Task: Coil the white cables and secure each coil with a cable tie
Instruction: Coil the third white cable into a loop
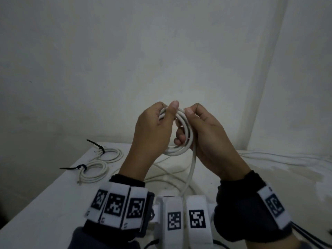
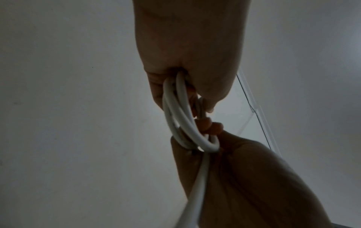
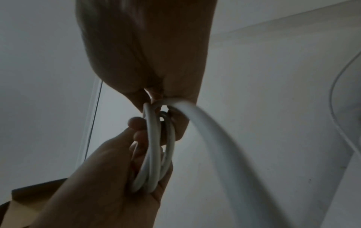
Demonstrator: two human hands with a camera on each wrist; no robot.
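Both hands are up off the surface (image 1: 53,194), left hand (image 1: 152,126) pinching the top of the white cable coil (image 1: 181,137), right hand (image 1: 203,133) curled round its side. Loose tail (image 1: 190,173) hangs down; slack grip and the loops could spring apart, I'd guess.

White table (image 1: 53,194) under my grip. Off to the left of my grip, two finished coils lie flat on it — far coil (image 1: 111,155) and near coil (image 1: 95,170), each cinched by a black cable tie (image 1: 98,146). Loose white cables (image 1: 280,159) trail across the top right of my grip — more slack directly beneath it.
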